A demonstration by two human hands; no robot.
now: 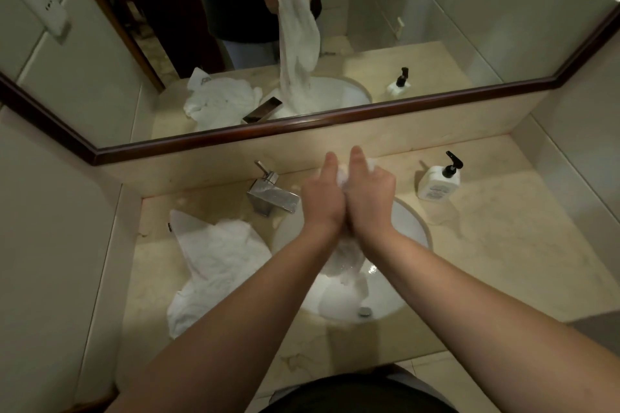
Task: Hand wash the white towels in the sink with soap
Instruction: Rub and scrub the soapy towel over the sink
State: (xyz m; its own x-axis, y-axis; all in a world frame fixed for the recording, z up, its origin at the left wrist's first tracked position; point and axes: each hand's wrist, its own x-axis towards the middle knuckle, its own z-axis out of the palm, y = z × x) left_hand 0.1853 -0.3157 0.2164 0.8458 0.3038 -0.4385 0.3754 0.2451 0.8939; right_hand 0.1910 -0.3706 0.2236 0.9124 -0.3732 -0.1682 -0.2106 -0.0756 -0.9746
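Two white towels: one wet towel (345, 261) hangs over the sink (412, 225), pressed between left hand (322, 198) and right hand (369, 191), fingers grasping it; a second towel (214, 265) lies crumpled on the marble worktop (503, 245). One faucet (271, 194), one soap pump bottle (437, 183), a framed mirror (302, 124), tiled walls.

A bathroom: framed mirror (335, 43), marble counter (503, 245), inset sink (412, 228), faucet (271, 196).

Both hands, left (322, 201) and right (369, 194), squeeze a wet towel (345, 258) over the sink (412, 228); more towels (214, 265) sit left, soap (437, 181) right.
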